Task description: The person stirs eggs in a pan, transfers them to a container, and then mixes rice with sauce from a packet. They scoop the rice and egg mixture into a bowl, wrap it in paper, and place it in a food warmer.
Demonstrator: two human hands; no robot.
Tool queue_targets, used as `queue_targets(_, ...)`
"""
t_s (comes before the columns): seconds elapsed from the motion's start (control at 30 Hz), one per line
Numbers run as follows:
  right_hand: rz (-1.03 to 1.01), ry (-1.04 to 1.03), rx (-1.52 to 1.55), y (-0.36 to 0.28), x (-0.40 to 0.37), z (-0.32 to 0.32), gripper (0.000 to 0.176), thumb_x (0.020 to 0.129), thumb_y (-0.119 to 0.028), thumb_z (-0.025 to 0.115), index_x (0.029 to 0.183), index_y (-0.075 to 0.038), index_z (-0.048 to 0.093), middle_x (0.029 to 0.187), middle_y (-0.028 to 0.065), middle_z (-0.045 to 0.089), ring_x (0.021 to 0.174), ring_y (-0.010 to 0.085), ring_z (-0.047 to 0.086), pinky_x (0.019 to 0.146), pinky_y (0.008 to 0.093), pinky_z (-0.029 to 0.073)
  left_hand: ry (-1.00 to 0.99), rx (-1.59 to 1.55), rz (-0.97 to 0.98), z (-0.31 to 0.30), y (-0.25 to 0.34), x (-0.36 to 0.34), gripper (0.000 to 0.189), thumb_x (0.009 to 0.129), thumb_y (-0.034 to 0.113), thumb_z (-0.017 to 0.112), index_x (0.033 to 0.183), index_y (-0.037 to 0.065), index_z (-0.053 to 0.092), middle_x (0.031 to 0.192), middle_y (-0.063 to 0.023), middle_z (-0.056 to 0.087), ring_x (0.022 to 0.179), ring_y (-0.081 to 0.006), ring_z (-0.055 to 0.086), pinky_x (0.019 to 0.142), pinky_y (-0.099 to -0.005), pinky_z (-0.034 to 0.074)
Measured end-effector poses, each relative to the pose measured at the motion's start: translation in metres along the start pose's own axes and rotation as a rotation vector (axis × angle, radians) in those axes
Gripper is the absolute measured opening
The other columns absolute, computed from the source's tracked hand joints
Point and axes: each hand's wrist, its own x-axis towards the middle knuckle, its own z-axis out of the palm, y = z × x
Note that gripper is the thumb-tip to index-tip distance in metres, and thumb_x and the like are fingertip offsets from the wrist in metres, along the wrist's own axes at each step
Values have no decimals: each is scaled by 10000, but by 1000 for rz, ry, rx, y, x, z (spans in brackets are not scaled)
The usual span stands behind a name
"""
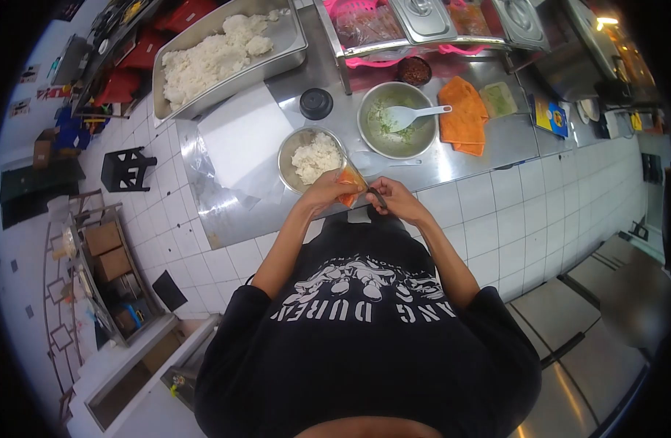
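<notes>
My left hand (pixel 325 191) is closed on an orange sachet (pixel 348 191), held beside the near rim of a metal bowl (pixel 283 169) of white rice (pixel 315 158). In my right hand (pixel 396 198) are dark-handled scissors (pixel 377 196), with their tip end at the sachet's right side; the blades are mostly hidden. A bigger steel bowl (pixel 365 139) stands beyond my right hand. It has green bits and white grains in it, and a pale rice paddle (pixel 408 115) rests there with its handle over the rim.
A large steel pan (pixel 237 79) of cooked rice stands at the back left. White sheets (pixel 240 135) lie before it. A black round lid (pixel 316 104), a bowl of red flakes (pixel 414 71), an orange cloth (pixel 462 117) and a green-filled container (pixel 499 100) are on the steel counter (pixel 496 146).
</notes>
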Motion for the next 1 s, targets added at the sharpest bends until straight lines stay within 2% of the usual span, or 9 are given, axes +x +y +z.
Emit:
queue_targets(0.3,-15,-123,12,-14,21,-14,342,840,-282,718,971,-24,536,684,-19,536,551,44,462,473,193,370,107,62,75,13,-5,-21,225,813,84,679,998,6,579,835,-43,616,705,-95,576,605,-222,459)
queue_targets(0.43,-174,71,-140,-34,50,-11,406,824,-311,729,970,7,524,688,27,549,555,65,512,460,207,400,206,50,148,-11,-11,-41,231,828,101,678,1022,24,580,875,-42,631,746,-97,596,618,-225,474)
queue_targets(0.5,-290,342,-442,-43,70,-1,474,801,-333,736,971,45,507,739,120,597,623,196,611,548,310,490,279,9,201,-25,-16,-53,234,840,108,671,1040,30,577,900,-43,636,772,-99,605,624,-225,483)
queue_targets(0.53,-287,338,-448,-46,82,3,474,801,-333,736,971,45,507,739,120,597,623,196,611,548,310,490,429,-132,298,-30,-16,-60,234,857,115,656,1059,34,571,928,-44,636,800,-102,611,646,-230,493)
queue_targets(0.57,-254,406,-592,-49,96,5,485,798,-325,726,980,66,502,796,181,611,703,281,628,630,371,502,577,-274,394,-35,-16,-66,234,873,122,642,1078,37,566,955,-45,636,827,-106,616,669,-235,504)
queue_targets(0.7,-146,552,-913,-67,120,22,455,813,-259,662,1016,114,498,932,328,604,910,454,601,819,481,480,678,-362,478,-67,-31,-82,239,896,120,612,1113,36,554,998,-49,632,866,-118,618,728,-256,518)
queue_targets(0.9,-108,436,-1115,-63,150,17,332,819,-200,617,957,99,573,943,328,606,907,469,597,818,479,485,700,-379,477,-99,-81,-90,208,914,122,589,1089,10,579,997,-69,639,899,-140,624,822,-280,512)
queue_targets(0.93,-277,370,-1268,-25,184,-15,271,782,-164,616,864,92,586,906,321,606,896,459,595,808,510,458,677,-336,464,-105,-90,-91,208,914,118,585,1090,9,578,1019,-81,635,931,-155,617,840,-295,509)
queue_targets(1.0,-189,505,-1202,-34,173,3,238,785,-130,594,889,84,593,919,308,611,902,456,593,805,506,458,662,-258,428,-122,-108,-94,196,911,112,584,1073,1,592,1043,-94,632,962,-176,610,861,-315,504)
